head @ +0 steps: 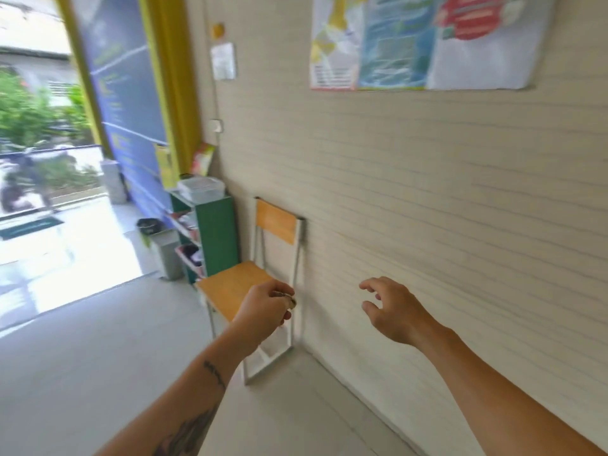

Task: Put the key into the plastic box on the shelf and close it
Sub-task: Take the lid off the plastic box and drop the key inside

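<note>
Head view: early stage. Left hand [266,306] pinching key [289,298], fingers curled round it; right hand [393,311] empty, fingers loosely spread. Plastic box [201,189] on top of green shelf [217,232] at 10 o'clock, well apart, lid looks on. Left: approach, open, drop key, close. Chair [253,278] between hands and shelf; bin [166,253] beside shelf.

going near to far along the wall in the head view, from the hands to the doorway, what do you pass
left hand closed on a small metal thing, likely the key → wooden chair → green shelf with the plastic box on top → open doorway
</note>
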